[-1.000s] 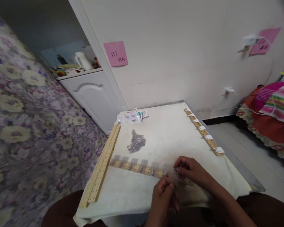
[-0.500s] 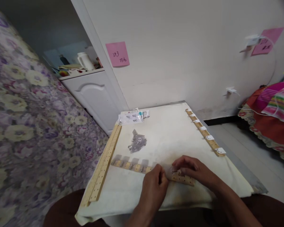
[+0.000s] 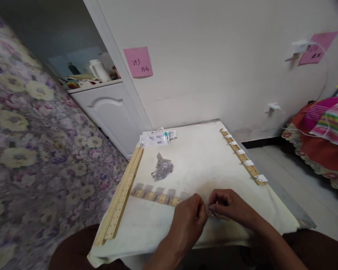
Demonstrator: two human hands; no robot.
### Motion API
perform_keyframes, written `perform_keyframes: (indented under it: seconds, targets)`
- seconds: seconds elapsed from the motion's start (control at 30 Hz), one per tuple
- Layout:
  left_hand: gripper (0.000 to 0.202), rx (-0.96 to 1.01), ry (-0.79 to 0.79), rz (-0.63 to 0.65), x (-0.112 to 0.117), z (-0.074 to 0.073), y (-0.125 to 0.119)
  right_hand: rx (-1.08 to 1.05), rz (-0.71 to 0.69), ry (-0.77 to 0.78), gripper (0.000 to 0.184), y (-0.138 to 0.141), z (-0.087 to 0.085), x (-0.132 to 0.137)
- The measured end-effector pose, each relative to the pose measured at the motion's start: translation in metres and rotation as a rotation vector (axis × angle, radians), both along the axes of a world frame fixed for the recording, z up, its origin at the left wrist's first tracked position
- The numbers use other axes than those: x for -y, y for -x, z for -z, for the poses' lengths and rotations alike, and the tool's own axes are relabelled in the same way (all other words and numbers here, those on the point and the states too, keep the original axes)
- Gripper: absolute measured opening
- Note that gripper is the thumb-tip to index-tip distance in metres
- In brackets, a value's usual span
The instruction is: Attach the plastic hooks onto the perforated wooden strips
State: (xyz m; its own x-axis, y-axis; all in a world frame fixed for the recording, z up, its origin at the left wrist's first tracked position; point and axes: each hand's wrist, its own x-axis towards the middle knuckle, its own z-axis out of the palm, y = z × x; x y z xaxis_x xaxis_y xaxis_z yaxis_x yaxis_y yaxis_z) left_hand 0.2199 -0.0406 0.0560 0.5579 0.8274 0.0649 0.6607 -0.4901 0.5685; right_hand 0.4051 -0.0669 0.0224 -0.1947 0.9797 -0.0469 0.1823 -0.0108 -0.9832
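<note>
A narrow wooden strip with holes (image 3: 150, 196) lies across the front of the cloth-covered table. Several small clear tags with metal pieces stand along its left part. My left hand (image 3: 189, 219) is closed over the strip's middle, its fingertips pinched together. Close by on the right, my right hand (image 3: 232, 208) has its thumb and fingers curled to a pinch, almost meeting the left fingertips. What either pinch holds is hidden or too small to make out. Both hands cover much of the strip's right part. Behind it lies a pile of small clear packets (image 3: 162, 168).
Two plain perforated wooden strips (image 3: 121, 198) lie along the left table edge. Another strip (image 3: 250, 168) on the right bears several white tags. Packaged cards (image 3: 154, 139) lie at the back left. A wall stands behind the table, a floral curtain (image 3: 39, 150) at left.
My left hand has moved slightly right along the strip, toward my right hand. The right fingers have drawn closer together and lower, hiding the strip's right end.
</note>
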Motion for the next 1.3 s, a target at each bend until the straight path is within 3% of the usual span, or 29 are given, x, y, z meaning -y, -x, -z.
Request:
perform_keyframes:
  seconds: [0.17, 0.27, 0.43, 0.57, 0.9, 1.3]
  targets:
    - [0.017, 0.174, 0.079, -0.083, 0.005, 0.002, 0.005, -0.047, 0.013, 0.004, 0.002, -0.006, 0.003, -0.003]
    - [0.02, 0.215, 0.148, -0.119, 0.015, 0.013, 0.009, -0.083, 0.045, 0.022, 0.007, -0.011, 0.009, -0.006]
    - [0.016, 0.08, 0.209, -0.061, 0.038, 0.047, 0.007, -0.131, 0.051, 0.069, 0.011, -0.012, 0.017, -0.009]
    - [0.01, -0.071, 0.117, -0.053, 0.043, 0.06, 0.003, -0.089, 0.054, 0.06, 0.021, -0.006, 0.019, -0.009]
    - [0.007, -0.222, -0.065, -0.031, 0.033, 0.072, -0.006, 0.118, 0.126, 0.039, 0.009, -0.001, 0.022, -0.008]
    - [0.02, -0.244, -0.107, -0.015, 0.03, 0.066, -0.011, 0.352, 0.189, -0.026, 0.008, -0.004, 0.021, -0.009]
